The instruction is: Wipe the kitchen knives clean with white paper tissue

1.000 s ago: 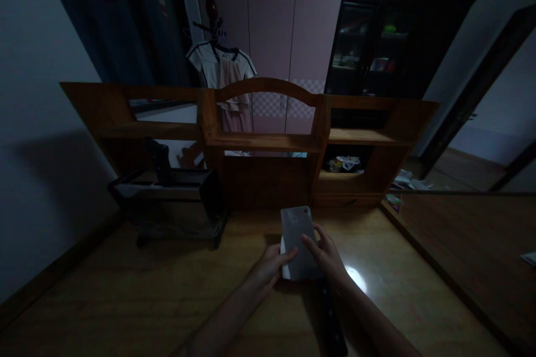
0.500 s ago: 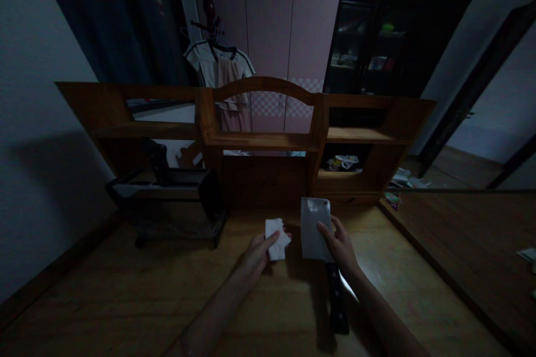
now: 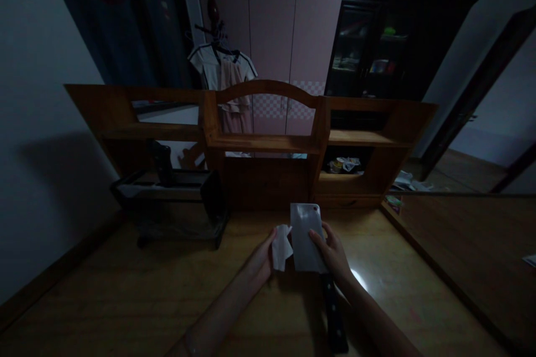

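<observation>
A folded white tissue (image 3: 281, 248) is gripped in my left hand (image 3: 266, 254), its right edge close to the blade. My right hand (image 3: 334, 251) holds a cleaver (image 3: 307, 239) by the back of its broad metal blade, thumb flat on the near face. The cleaver's black riveted handle points down toward me, and the blade stands above the wooden desk (image 3: 234, 301). Whether the tissue touches the blade I cannot tell. Fingers of both hands are partly hidden behind what they hold.
A black knife rack (image 3: 167, 206) with a dark-handled knife (image 3: 161, 162) in it stands at the left. Behind the hands runs a wooden shelf unit (image 3: 263, 144), with small items (image 3: 344, 164) in its right compartment. A raised ledge (image 3: 444, 268) borders the desk's right side.
The cleaver has moved left and slightly down in my right hand. My left hand has turned the tissue and brought it nearer the blade. The view has shifted slightly.
</observation>
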The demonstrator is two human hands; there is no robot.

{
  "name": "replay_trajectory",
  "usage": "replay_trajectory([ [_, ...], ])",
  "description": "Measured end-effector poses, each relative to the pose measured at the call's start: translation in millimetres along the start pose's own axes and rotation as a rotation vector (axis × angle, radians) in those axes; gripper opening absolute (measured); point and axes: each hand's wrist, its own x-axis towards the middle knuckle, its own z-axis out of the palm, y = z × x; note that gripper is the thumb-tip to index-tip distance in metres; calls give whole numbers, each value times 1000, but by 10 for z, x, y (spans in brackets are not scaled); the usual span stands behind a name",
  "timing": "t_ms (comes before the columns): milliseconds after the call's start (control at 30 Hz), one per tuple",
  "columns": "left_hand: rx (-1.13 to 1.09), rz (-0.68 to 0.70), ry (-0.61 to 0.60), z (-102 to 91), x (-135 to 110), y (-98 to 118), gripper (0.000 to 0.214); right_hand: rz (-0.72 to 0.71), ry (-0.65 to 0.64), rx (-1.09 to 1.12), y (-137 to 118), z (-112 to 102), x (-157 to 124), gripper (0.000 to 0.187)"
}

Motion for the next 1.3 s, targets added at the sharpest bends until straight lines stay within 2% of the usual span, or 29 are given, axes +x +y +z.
replay_trajectory([
  [167, 41, -8, -2, 57, -102, 26, 38, 21, 9, 27, -80, 14, -36, 42],
  [367, 15, -72, 47, 177, -171, 22, 32, -1, -7, -6, 7, 37, -25, 42],
  [600, -42, -53, 75, 130, -107, -73, 24, -17, 8, -65, 95, 49, -21, 48],
  [800, -17, -52, 69, 125, -90, -136, 36, -19, -14, -47, 111, 91, -45, 47],
  [933, -2, 7, 62, 159, -119, -182, 44, 0, -6, -40, 148, 103, -38, 48],
  [1133, 131, 216, 69, 57, -84, -203, 20, 10, 0, -34, 123, 63, -23, 49],
  [1200, 151, 212, 88, 59, -89, -196, 17, 10, 10, -56, 106, 43, -16, 48],
  [1300, 127, 122, 83, 123, -142, -170, 14, 14, 17, -89, 109, 24, -11, 48],
])
